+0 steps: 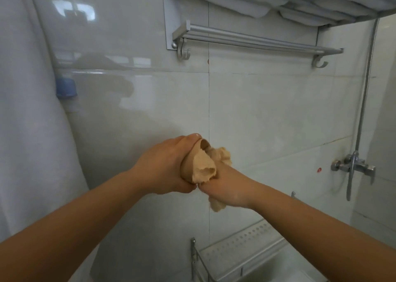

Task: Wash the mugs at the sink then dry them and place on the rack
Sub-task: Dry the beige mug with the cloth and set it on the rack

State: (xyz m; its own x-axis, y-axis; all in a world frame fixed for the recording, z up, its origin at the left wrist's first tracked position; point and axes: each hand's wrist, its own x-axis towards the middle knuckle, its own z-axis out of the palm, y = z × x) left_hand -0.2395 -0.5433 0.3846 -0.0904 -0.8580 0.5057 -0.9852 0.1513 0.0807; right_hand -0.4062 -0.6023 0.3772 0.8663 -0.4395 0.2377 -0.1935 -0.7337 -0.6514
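My left hand [165,166] grips a tan mug [188,167] from the left, held up in front of the tiled wall with its mouth turned to the right. My right hand [229,187] holds a beige cloth [205,164] that is stuffed into the mug's mouth; the cloth bunches out above the hand and a tail hangs below the wrist. Most of the mug is hidden by my fingers and the cloth. A perforated metal rack [240,247] is fixed to the wall low down, under my right forearm.
A metal towel bar [257,41] with hooks and a shelf of folded white towels [278,1] hang on the wall above. A shower mixer tap [353,166] and its hose stand at the right. A white curtain [25,110] fills the left side.
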